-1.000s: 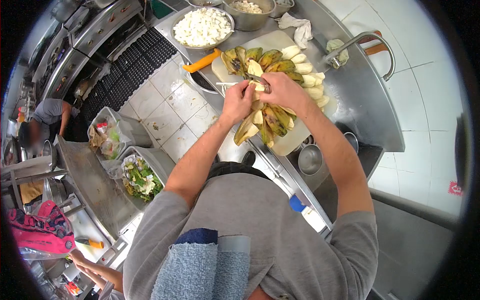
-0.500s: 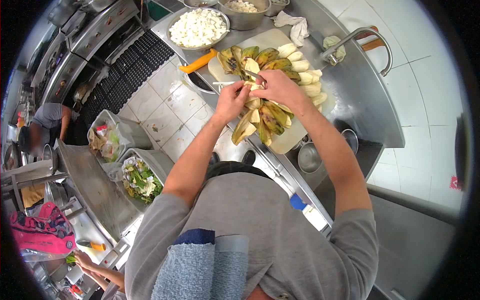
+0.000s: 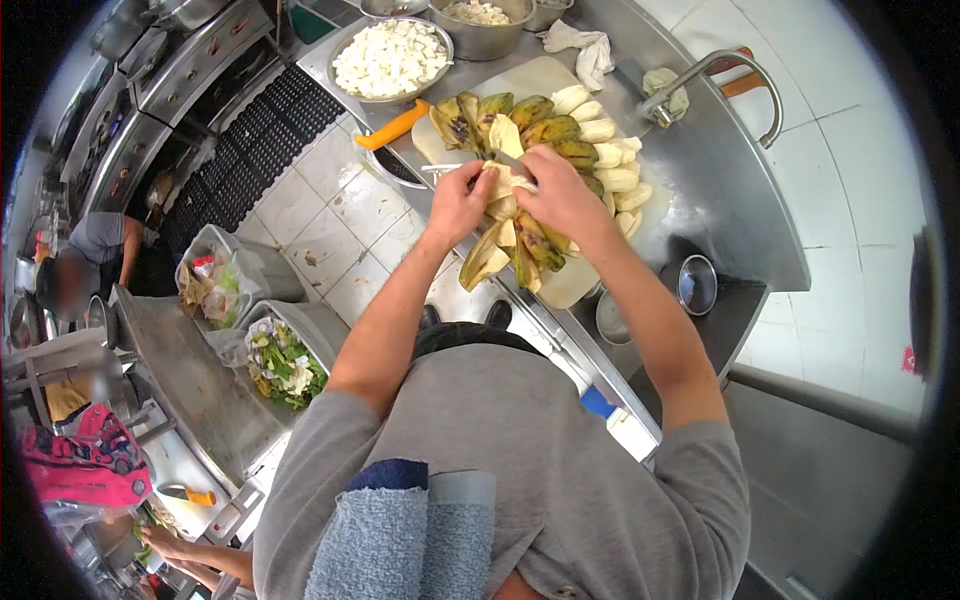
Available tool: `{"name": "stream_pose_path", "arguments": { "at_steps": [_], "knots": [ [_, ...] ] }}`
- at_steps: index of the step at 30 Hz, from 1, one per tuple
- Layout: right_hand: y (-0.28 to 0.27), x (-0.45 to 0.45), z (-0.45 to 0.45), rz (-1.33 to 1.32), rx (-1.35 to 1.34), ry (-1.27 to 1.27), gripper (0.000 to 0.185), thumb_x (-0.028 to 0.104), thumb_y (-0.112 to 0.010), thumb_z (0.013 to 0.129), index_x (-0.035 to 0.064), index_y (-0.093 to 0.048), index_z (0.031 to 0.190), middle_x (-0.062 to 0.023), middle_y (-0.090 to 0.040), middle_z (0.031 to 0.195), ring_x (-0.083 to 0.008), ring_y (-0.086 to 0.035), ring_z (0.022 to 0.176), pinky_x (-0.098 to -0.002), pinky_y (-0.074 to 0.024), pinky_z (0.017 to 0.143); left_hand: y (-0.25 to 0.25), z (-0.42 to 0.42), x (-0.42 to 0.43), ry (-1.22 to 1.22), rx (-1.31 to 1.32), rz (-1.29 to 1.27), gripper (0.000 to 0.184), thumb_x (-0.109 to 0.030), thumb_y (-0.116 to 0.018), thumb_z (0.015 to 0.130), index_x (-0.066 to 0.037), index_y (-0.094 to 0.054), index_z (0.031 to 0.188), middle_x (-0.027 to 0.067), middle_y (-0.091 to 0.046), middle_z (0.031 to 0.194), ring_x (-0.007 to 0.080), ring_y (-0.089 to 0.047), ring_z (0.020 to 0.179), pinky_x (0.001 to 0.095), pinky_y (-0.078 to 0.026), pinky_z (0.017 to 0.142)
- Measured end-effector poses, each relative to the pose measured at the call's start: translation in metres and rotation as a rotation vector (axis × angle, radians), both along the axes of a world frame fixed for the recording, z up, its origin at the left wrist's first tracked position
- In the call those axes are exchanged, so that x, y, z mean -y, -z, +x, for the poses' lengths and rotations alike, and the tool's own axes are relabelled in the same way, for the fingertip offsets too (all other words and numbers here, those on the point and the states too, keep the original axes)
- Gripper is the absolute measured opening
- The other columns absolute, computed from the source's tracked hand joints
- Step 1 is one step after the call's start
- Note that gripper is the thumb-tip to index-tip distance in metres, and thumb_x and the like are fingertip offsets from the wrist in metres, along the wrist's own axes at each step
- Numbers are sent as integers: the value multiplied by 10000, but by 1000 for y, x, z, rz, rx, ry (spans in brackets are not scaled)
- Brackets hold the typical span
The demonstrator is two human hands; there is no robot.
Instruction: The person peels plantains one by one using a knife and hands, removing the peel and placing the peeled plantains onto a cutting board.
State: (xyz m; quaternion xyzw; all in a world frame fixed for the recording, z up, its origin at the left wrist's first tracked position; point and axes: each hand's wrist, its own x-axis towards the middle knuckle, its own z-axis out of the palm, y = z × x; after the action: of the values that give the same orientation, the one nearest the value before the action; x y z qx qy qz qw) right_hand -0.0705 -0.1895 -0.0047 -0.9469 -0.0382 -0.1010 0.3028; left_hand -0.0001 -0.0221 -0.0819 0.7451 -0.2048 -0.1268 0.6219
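On the white cutting board lies a heap of green-brown plantains, with peeled pale plantains in a row on its right side. Opened peels spread over the near edge. My left hand is closed on the left side of a partly peeled plantain, whose skin is folded back. My right hand grips a small knife against that plantain; its handle is hidden in my fingers.
A bowl of white cubes and a metal pot stand at the back. An orange handle lies left of the board. The faucet and a small pot are to the right. Waste bins and co-workers are at left.
My right hand has turned and shifted slightly, with the knife tilted differently. More pale flesh or inner peel shows between my hands. My left hand has barely moved.
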Motion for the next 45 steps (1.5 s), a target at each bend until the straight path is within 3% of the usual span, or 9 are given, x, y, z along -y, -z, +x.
{"name": "stream_pose_path", "arguments": {
  "at_steps": [8,13,19,22,29,33,39,43,45],
  "knots": [
    [-9,-4,-50,-81,-8,15,274,59,-726,776,16,-617,1024,-120,-535,1053,-328,-587,1015,-412,-519,849,-8,7,4,42,-177,54,233,-230,-609,981,-20,-658,894,-60,-533,705,43,-442,655,251,-362,562],
    [0,7,-75,-248,38,64,276,36,-699,770,64,-630,1035,-94,-557,1022,-298,-594,998,-400,-537,813,-21,6,-1,37,-270,-43,201,-207,-657,963,-22,-663,883,-61,-552,692,29,-445,624,227,-362,542],
    [15,39,-84,364,-55,286,162,71,-675,880,34,-672,1037,-125,-655,971,-278,-657,903,-346,-528,822,-24,8,-8,65,-268,-85,159,-150,-688,938,-20,-681,1029,-30,-641,822,37,-557,735,216,-459,650],
    [-5,82,-66,596,-45,373,180,127,-687,908,33,-676,1061,-133,-708,938,-201,-683,869,-331,-521,805,-44,1,-11,36,-185,-132,224,-144,-695,929,10,-669,1089,30,-676,923,71,-612,837,234,-500,724],
    [7,155,51,116,27,498,273,246,-733,843,43,-668,1014,-164,-714,888,-333,-687,849,-410,-533,765,-113,-42,2,71,820,320,186,-39,-724,844,-13,-698,1027,126,-671,1046,264,-653,939,364,-531,865],
    [18,151,70,-22,-5,449,294,232,-745,831,19,-674,1021,-169,-716,900,-344,-683,849,-396,-527,768,-88,-53,33,336,897,354,142,-54,-699,792,-30,-695,932,112,-688,984,328,-633,910,422,-526,820],
    [-39,118,-18,223,90,623,231,217,-711,874,9,-705,973,-166,-714,848,-264,-693,752,-373,-522,716,-73,-56,37,264,808,433,154,-43,-657,828,-15,-666,979,162,-668,992,355,-628,934,441,-519,833],
    [22,74,-93,307,-59,494,294,250,-723,889,-14,-699,1016,-118,-692,790,-173,-642,719,-322,-520,717,-75,-52,34,271,804,407,157,-53,-647,849,-1,-653,997,195,-654,1026,377,-621,974,456,-514,855],
    [37,49,-98,401,-85,545,317,268,-720,874,-28,-671,977,-179,-678,812,-283,-654,737,-375,-516,707,-73,-47,33,272,771,412,204,-53,-652,852,12,-666,1045,209,-653,1086,395,-635,973,457,-524,861]
  ]
}}
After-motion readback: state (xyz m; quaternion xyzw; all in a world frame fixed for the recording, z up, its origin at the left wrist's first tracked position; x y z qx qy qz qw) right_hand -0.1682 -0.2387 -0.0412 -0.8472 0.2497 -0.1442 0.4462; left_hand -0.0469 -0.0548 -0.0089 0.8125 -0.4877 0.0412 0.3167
